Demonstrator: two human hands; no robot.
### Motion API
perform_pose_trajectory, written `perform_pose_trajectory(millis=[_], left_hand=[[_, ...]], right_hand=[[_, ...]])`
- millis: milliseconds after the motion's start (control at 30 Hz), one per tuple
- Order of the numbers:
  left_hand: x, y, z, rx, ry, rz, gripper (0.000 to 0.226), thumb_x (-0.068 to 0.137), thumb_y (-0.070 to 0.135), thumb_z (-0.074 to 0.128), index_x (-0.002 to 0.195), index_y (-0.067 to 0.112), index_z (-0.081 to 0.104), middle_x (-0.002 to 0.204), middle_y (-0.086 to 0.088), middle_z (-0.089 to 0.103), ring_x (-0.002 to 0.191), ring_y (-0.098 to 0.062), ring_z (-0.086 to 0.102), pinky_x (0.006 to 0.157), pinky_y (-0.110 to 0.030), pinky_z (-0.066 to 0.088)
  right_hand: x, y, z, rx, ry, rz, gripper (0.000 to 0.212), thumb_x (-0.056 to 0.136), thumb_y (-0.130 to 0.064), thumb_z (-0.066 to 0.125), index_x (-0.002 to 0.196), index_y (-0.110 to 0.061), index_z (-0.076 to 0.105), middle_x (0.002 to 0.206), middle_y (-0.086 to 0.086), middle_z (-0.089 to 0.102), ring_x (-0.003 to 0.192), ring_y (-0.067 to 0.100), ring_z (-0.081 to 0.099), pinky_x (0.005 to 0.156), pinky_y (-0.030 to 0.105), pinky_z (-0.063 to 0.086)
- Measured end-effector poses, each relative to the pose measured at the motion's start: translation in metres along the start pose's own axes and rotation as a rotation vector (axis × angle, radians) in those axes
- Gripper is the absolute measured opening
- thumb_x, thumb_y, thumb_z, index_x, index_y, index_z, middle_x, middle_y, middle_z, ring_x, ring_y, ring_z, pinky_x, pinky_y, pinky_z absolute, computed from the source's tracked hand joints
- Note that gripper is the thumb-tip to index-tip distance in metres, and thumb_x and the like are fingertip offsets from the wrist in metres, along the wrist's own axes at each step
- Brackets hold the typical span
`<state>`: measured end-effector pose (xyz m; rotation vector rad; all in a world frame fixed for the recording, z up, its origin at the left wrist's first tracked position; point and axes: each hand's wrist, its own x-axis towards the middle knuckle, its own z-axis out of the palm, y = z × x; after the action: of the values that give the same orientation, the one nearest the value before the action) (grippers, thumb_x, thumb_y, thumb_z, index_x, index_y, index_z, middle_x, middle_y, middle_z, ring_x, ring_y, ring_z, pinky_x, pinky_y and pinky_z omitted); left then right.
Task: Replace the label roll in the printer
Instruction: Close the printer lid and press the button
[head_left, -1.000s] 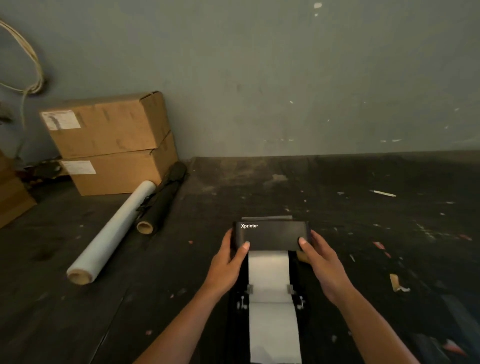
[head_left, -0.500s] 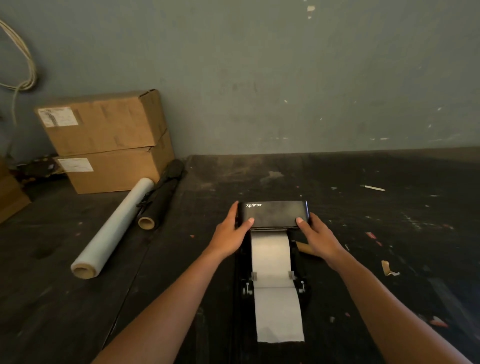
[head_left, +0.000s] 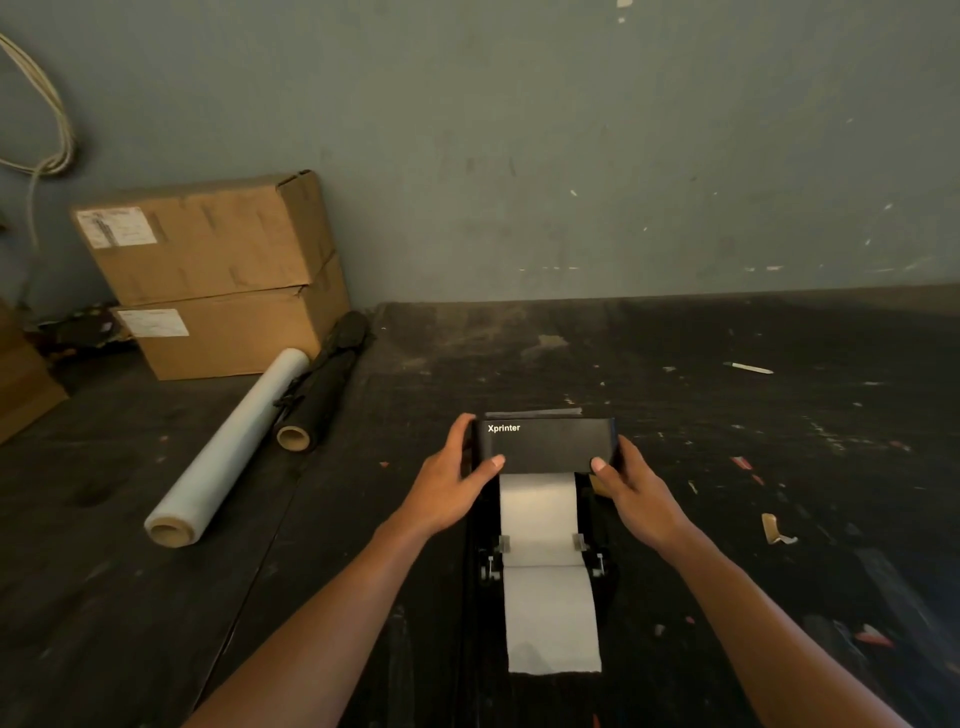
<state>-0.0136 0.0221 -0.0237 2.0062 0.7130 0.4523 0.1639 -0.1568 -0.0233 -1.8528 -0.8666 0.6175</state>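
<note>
A black label printer (head_left: 478, 597) lies on the dark table with its lid (head_left: 545, 444), marked "Xprinter", raised at the far end. White label paper (head_left: 545, 597) runs from under the lid, between two small guides, toward me and ends in a free edge. My left hand (head_left: 452, 483) grips the lid's left end, thumb on its front face. My right hand (head_left: 631, 486) grips the lid's right end the same way. The roll itself is hidden under the lid.
Two stacked cardboard boxes (head_left: 218, 275) stand at the back left against the wall. A clear film roll (head_left: 228, 452) and a black roll (head_left: 322, 389) lie beside them. Paper scraps (head_left: 776, 530) and a pen-like stick (head_left: 748, 368) litter the table's right side.
Both hands have stayed on the lid's ends; the lid tipped away and then back a little. The view shifted, so more of the paper's free end shows.
</note>
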Motion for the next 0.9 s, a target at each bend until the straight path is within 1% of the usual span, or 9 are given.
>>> perform_pose_trajectory(millis=[100, 200, 333, 400, 467, 533, 633, 700, 900], left_hand=[[0.002, 0.001, -0.002, 0.009, -0.005, -0.007, 0.073, 0.089, 0.054, 0.057, 0.147, 0.042, 0.014, 0.150, -0.003, 0.043, 0.133, -0.019, 0.044, 0.105, -0.034, 0.036], [0.013, 0.009, -0.007, 0.019, 0.006, -0.022, 0.075, 0.089, 0.056, 0.054, 0.149, 0.038, 0.014, 0.151, -0.002, 0.041, 0.135, -0.019, 0.042, 0.106, -0.034, 0.035], [0.034, 0.023, -0.012, -0.014, 0.022, -0.094, 0.072, 0.091, 0.059, 0.048, 0.150, 0.040, 0.012, 0.151, 0.000, 0.041, 0.135, -0.020, 0.041, 0.103, -0.033, 0.033], [0.044, 0.027, -0.011, -0.067, 0.022, -0.136, 0.072, 0.091, 0.061, 0.045, 0.150, 0.042, 0.008, 0.153, 0.002, 0.037, 0.138, -0.022, 0.036, 0.107, -0.038, 0.029], [0.052, 0.029, -0.009, -0.100, 0.032, -0.154, 0.071, 0.092, 0.061, 0.042, 0.151, 0.042, 0.006, 0.155, 0.003, 0.033, 0.141, -0.022, 0.032, 0.106, -0.036, 0.028], [0.058, 0.030, -0.008, -0.129, 0.054, -0.160, 0.069, 0.093, 0.062, 0.040, 0.151, 0.042, 0.007, 0.156, 0.004, 0.032, 0.141, -0.022, 0.031, 0.103, -0.034, 0.028], [0.069, 0.034, -0.009, -0.185, 0.069, -0.185, 0.067, 0.093, 0.062, 0.039, 0.150, 0.044, 0.010, 0.155, 0.005, 0.033, 0.141, -0.023, 0.032, 0.109, -0.042, 0.031], [0.075, 0.035, -0.010, -0.206, 0.074, -0.202, 0.067, 0.092, 0.062, 0.041, 0.150, 0.043, 0.011, 0.154, 0.004, 0.034, 0.140, -0.024, 0.033, 0.108, -0.045, 0.033], [0.086, 0.039, -0.015, -0.220, 0.064, -0.241, 0.066, 0.093, 0.062, 0.041, 0.150, 0.042, 0.015, 0.153, 0.005, 0.036, 0.138, -0.022, 0.035, 0.096, -0.039, 0.035]], right_hand=[[0.003, 0.000, -0.002, -0.023, 0.010, 0.001, 0.060, 0.095, -0.041, 0.043, 0.146, -0.026, 0.016, 0.143, 0.005, 0.042, 0.125, 0.020, 0.044, 0.101, 0.040, 0.036], [0.014, -0.008, -0.008, -0.061, 0.025, -0.004, 0.060, 0.094, -0.045, 0.042, 0.145, -0.025, 0.019, 0.139, 0.006, 0.047, 0.109, 0.014, 0.050, 0.085, 0.028, 0.040], [0.028, -0.017, -0.007, -0.028, 0.147, 0.007, 0.057, 0.094, -0.047, 0.041, 0.143, -0.022, 0.026, 0.134, 0.004, 0.050, 0.110, 0.017, 0.052, 0.077, 0.022, 0.038], [0.026, -0.011, -0.001, 0.016, 0.285, 0.000, 0.048, 0.093, -0.044, 0.045, 0.133, -0.019, 0.041, 0.125, 0.002, 0.056, 0.097, 0.008, 0.053, 0.067, 0.016, 0.037], [0.018, 0.002, 0.011, -0.010, 0.383, -0.035, 0.027, 0.092, -0.038, 0.051, 0.113, -0.022, 0.052, 0.110, 0.001, 0.060, 0.087, 0.004, 0.056, 0.063, 0.014, 0.038], [0.012, 0.015, 0.025, -0.229, 0.306, -0.134, 0.009, 0.090, -0.029, 0.055, 0.099, -0.028, 0.054, 0.101, -0.005, 0.059, 0.087, 0.006, 0.059, 0.066, 0.014, 0.042], [0.026, 0.019, 0.043, -0.578, 0.091, -0.339, 0.028, 0.090, -0.027, 0.056, 0.119, -0.027, 0.055, 0.124, -0.006, 0.055, 0.115, 0.008, 0.051, 0.091, 0.019, 0.041], [0.042, 0.007, 0.050, -0.688, 0.029, -0.415, 0.040, 0.092, -0.034, 0.053, 0.131, -0.028, 0.048, 0.139, -0.004, 0.047, 0.130, 0.014, 0.039, 0.104, 0.032, 0.036], [0.080, -0.015, 0.075, -0.991, -0.269, -0.429, 0.050, 0.092, -0.044, 0.046, 0.138, -0.028, 0.039, 0.142, 0.004, 0.045, 0.130, 0.024, 0.040, 0.104, 0.042, 0.037]])
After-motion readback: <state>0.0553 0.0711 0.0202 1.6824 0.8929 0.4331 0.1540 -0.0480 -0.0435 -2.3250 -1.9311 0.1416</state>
